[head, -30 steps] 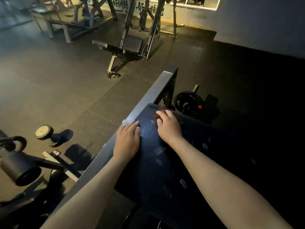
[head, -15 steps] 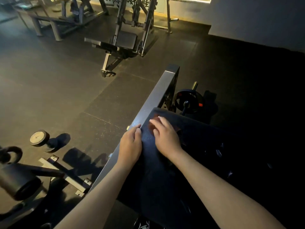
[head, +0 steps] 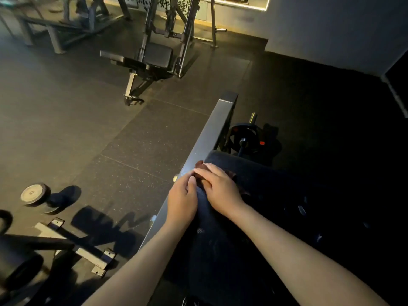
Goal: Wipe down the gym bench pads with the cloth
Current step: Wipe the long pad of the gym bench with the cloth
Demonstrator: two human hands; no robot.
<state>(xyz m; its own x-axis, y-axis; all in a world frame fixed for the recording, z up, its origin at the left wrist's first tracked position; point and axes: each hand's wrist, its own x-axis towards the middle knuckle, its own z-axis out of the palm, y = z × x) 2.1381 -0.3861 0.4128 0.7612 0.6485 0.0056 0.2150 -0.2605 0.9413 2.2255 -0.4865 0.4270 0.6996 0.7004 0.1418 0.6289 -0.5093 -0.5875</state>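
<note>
A dark bench pad (head: 254, 228) runs from the lower middle toward the upper right, beside a grey metal frame beam (head: 212, 133). My right hand (head: 220, 188) lies flat on a dark reddish cloth (head: 234, 174) near the pad's far left corner; only small bits of cloth show around the fingers. My left hand (head: 182, 200) rests on the pad's left edge against the beam, fingers curled and touching the right hand. Whether the left hand holds any cloth is hidden.
A weight plate on a bar (head: 246, 138) sits just beyond the pad. A dumbbell (head: 36, 194) and a machine base (head: 72, 244) lie on the floor at left. Another bench machine (head: 152, 58) stands farther back. The right side is very dark.
Both hands have come closer together at the pad's left edge; the right hand slid left with the cloth until it touches the left hand. The camera view shifted slightly.
</note>
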